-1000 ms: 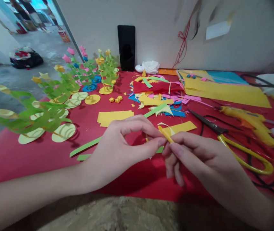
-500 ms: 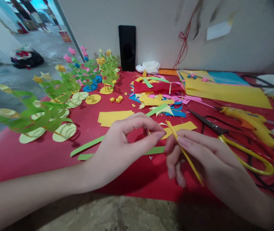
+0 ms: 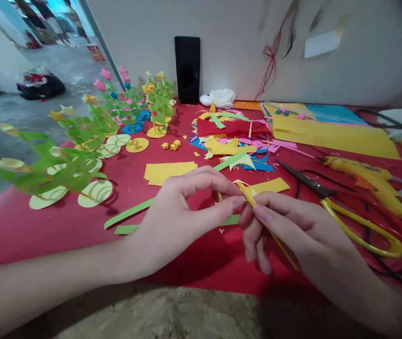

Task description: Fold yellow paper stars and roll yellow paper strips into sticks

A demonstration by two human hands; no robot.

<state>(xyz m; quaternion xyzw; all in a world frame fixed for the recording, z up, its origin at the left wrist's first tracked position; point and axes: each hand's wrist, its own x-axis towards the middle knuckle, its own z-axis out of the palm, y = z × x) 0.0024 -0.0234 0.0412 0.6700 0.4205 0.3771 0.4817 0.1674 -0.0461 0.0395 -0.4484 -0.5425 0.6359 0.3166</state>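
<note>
A narrow yellow paper strip slants between my two hands above the red tabletop. My right hand pinches it between thumb and index finger, the other fingers curled beneath. With thumb and fingertips together, my left hand grips the strip's upper end, which looks bent over there; the exact contact is partly hidden. Under and behind my left hand lie green paper strips, a stack of yellow paper pieces and another yellow piece.
Paper flowers with green stems stand at the left on round bases. Small yellow paper stars and a scrap heap lie mid-table. Scissors and a yellow glue gun are at right. A black phone leans on the wall.
The strip's upper end has shifted left to my left fingertips and now appears bent. My right hand has moved slightly left; my left hand has barely moved.
</note>
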